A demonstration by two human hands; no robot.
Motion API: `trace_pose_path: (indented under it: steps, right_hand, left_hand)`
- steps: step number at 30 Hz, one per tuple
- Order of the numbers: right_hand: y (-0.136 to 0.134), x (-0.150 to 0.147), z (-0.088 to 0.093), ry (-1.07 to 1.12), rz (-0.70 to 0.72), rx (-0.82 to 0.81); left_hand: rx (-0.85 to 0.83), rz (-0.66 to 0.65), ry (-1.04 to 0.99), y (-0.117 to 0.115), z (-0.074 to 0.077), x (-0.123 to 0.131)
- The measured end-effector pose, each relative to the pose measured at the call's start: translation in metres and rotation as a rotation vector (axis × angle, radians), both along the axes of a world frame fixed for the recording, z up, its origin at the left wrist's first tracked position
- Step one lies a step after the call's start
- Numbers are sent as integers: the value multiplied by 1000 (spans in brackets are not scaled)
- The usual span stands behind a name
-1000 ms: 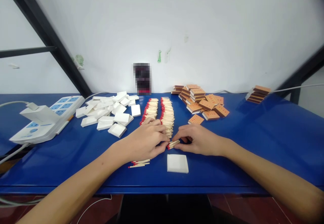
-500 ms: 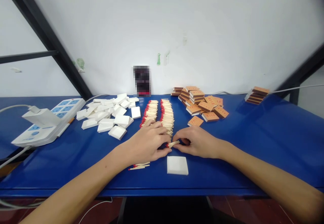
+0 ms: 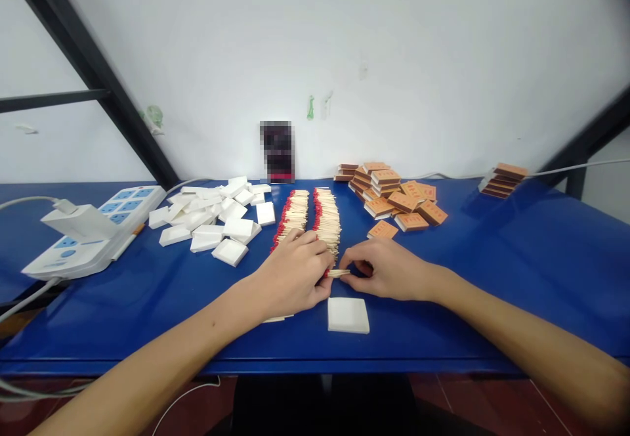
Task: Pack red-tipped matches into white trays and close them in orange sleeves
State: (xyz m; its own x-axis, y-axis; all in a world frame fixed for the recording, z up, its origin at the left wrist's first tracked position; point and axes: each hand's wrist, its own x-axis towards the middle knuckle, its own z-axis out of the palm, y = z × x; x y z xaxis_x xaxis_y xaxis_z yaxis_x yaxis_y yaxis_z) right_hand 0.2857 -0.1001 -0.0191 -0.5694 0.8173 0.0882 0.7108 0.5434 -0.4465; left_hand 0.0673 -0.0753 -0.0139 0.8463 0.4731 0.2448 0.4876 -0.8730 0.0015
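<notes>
Between my two hands is a small bunch of matches (image 3: 338, 273), red heads to the left. My left hand (image 3: 300, 270) pinches the head end, while my right hand (image 3: 381, 268) grips the plain end with thumb and fingertips. Just beyond them, two long rows of matches, a left row (image 3: 294, 213) and a right row (image 3: 327, 219), lie with heads to the left. A white matchbox tray (image 3: 348, 315) lies on the blue table below my hands. A few loose matches (image 3: 279, 318) show partly from under my left forearm.
At the left is a heap of white matchbox trays (image 3: 207, 216), beside a power strip (image 3: 105, 229) with a plug and cables. Orange matchboxes (image 3: 394, 196) are piled at the back right, with a small stack of matchboxes (image 3: 503, 180) farther right. A dark blurred object (image 3: 277, 152) leans against the wall.
My left thumb and fingers have closed onto the match heads, where they were apart before. The bunch now lies more level between both hands. The view has shifted slightly.
</notes>
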Motion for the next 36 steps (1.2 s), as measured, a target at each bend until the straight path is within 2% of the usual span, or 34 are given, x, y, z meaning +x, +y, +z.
trace_pose_path:
  steps: [5,14,24,36]
  right_hand:
    - [-1,-2,1,-5,-28,-25]
    - [-2,-1,2,56,-41,-11]
    - [-2,4,5,105,-10,-5]
    - [-2,6,8,88,10,-95]
  left_hand:
    - [29,-4,-5,1,-2,-1]
    - [133,-43,132,-2,4,-1]
    - [104,-33,97,0,1,-3]
    - [-7,-42,66,-1,3,-3]
